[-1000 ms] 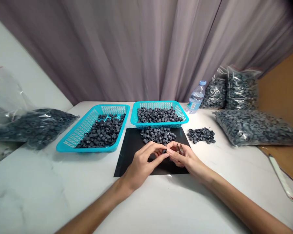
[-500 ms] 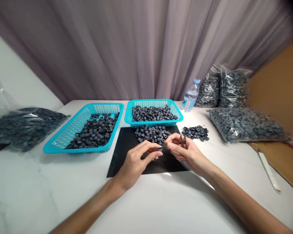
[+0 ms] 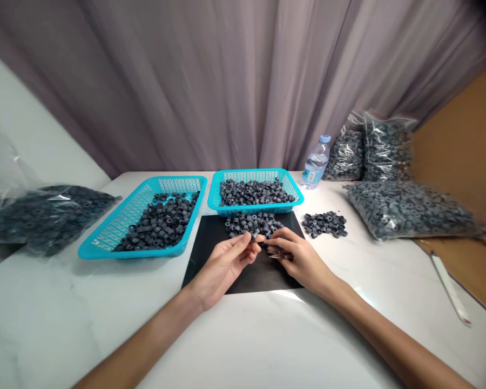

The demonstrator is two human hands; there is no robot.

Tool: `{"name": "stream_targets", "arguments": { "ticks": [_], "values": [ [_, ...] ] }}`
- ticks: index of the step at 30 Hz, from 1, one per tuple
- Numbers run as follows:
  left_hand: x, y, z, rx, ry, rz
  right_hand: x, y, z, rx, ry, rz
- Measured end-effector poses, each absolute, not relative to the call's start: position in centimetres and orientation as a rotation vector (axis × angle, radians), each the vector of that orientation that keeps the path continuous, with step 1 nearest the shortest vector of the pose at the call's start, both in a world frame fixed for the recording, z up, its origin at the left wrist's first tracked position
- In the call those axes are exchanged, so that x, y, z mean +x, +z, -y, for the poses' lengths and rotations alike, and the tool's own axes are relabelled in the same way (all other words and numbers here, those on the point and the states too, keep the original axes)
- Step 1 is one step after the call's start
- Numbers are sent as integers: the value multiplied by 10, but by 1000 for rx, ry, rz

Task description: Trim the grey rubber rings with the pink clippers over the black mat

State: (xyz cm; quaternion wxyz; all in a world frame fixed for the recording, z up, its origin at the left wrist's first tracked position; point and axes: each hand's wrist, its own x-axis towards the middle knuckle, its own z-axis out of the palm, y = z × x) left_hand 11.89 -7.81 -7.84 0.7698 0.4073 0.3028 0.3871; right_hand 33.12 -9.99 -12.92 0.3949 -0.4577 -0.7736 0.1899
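My left hand [image 3: 227, 265] is closed, pinching a small dark grey ring-shaped piece [image 3: 254, 236] between thumb and fingers. My right hand [image 3: 302, 259] is beside it, palm down, its fingers curled around small snips [image 3: 277, 254] with pointed metal blades; the snips are partly hidden. Its index fingertip reaches close to the held piece; whether it touches cannot be told. Both hands are over a black mat [image 3: 243, 278]. A pile of similar dark ring pieces [image 3: 247, 222] lies on the mat just beyond my fingers.
Two blue baskets hold more pieces, one at left [image 3: 132, 254] and one at the back [image 3: 255, 208]. A small pile [image 3: 324, 224] lies right of the mat. Filled plastic bags [image 3: 409, 210] [image 3: 60, 213], a water bottle [image 3: 316, 162] and a white-handled cutter-like tool [image 3: 449, 286] stand or lie around.
My left hand has turned to show its thumb side, raising the pinched piece. My right hand has rolled palm down and moved slightly left, and the snips' blades now point left instead of up.
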Motion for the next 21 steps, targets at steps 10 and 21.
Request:
{"name": "stream_targets", "arguments": {
  "ticks": [10,21],
  "values": [
    [119,-89,72,809,859,-716,331,-132,101,-1269,401,2071],
    [117,-93,72,908,823,-747,328,-127,105,-1262,396,2001]
  ]
}}
